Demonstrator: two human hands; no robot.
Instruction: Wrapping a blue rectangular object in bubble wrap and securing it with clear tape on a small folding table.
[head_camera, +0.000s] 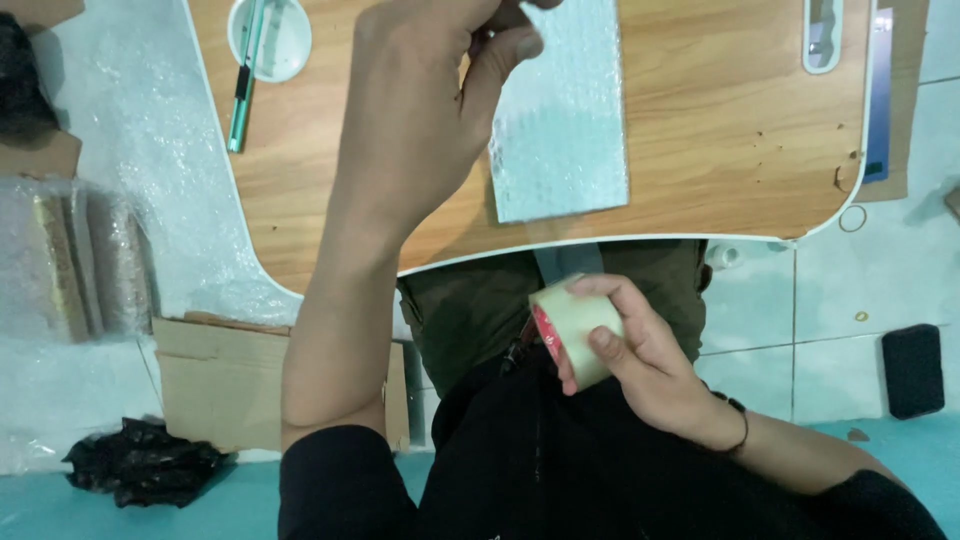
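Observation:
My right hand (640, 360) grips a roll of clear packing tape (572, 325) with a red core, held over my lap below the table edge. A strip of tape (560, 260) runs up from the roll toward a flat parcel wrapped in bubble wrap (565, 120) lying on the wooden lap table (740, 110). My left hand (420, 110) is raised over the table at the parcel's left edge, fingers pinched together near its top corner; what they pinch is hidden.
A teal utility knife (240, 95) leans in a round cup recess (270, 35) at the table's far left. Bubble wrap sheets (140, 140), wrapped items (80, 260), flattened cardboard (215, 380) and a black bag (140, 460) lie on the floor at left. A black block (912, 368) sits on the tiles at right.

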